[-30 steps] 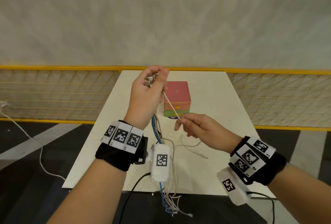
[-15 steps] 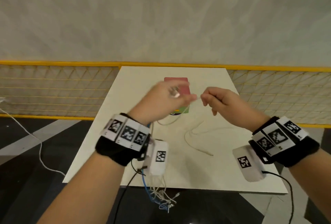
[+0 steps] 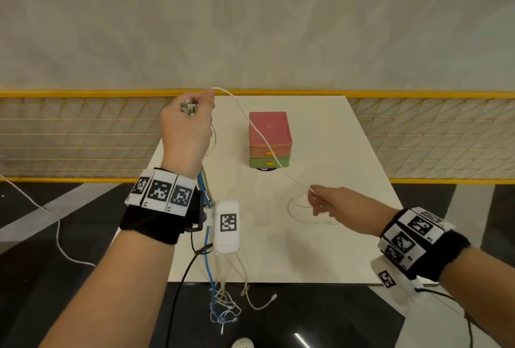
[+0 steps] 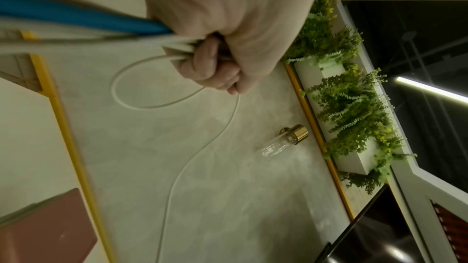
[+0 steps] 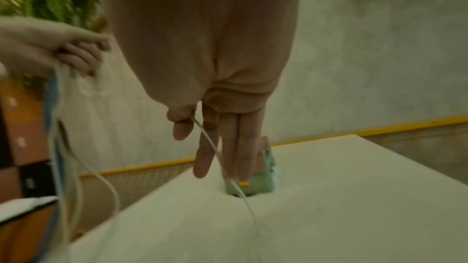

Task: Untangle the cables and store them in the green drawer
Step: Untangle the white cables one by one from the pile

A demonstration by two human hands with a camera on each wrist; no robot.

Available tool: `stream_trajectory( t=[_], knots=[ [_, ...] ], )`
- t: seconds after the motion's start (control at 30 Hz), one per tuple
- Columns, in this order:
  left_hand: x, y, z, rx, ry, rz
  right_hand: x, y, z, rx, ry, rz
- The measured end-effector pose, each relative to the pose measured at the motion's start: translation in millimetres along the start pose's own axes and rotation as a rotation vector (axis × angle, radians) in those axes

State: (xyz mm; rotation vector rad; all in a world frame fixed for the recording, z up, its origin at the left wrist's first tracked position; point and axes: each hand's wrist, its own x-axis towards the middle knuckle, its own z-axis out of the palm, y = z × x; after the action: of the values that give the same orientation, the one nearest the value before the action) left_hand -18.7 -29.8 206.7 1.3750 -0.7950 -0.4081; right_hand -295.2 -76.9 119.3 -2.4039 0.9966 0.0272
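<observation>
Stretching between left hand (image 3: pixel 189 127) fist and right hand (image 3: pixel 331 204) pinch, white cable (image 3: pixel 262 138) crosses drawer box (image 3: pixel 269 143).

Drawer unit (image 3: pixel 269 140) on table (image 3: pixel 320 236), behind hands.

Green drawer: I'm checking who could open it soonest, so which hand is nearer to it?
Right. The right hand is just in front of the green drawer, slightly to its right; the left hand is raised off to its left.
</observation>
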Motion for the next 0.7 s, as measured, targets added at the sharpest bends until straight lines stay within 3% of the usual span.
stream_trajectory(
  t=[0.1, 0.23, 0.3, 0.5, 0.7],
  knots=[
    [-9.6, -7.5, 5.7, 0.056, -0.077, -0.002, 2.4, -44.6, -25.4, 0.057, 0.087, -0.155],
    [-18.4, -10.4, 10.2, 0.077, -0.116, 0.009, 3.2, -95.1, -67.8, -0.408, 0.406, -0.316],
    [-21.1, -9.4, 10.0, 0.086, -0.12, 0.017, 1.7, -114.0, -83.6, -0.455, 0.437, -0.333],
    [-23.9, -6.2, 5.7, 0.069, -0.144, 0.041, -1.9, -144.5, -95.3, 0.278, 0.229, -0.272],
    [-24.8, -8.6, 2.6, 0.103, -0.182, 0.051, -2.6, -149.9, -94.0, 0.57, 0.122, -0.253]
  ],
)
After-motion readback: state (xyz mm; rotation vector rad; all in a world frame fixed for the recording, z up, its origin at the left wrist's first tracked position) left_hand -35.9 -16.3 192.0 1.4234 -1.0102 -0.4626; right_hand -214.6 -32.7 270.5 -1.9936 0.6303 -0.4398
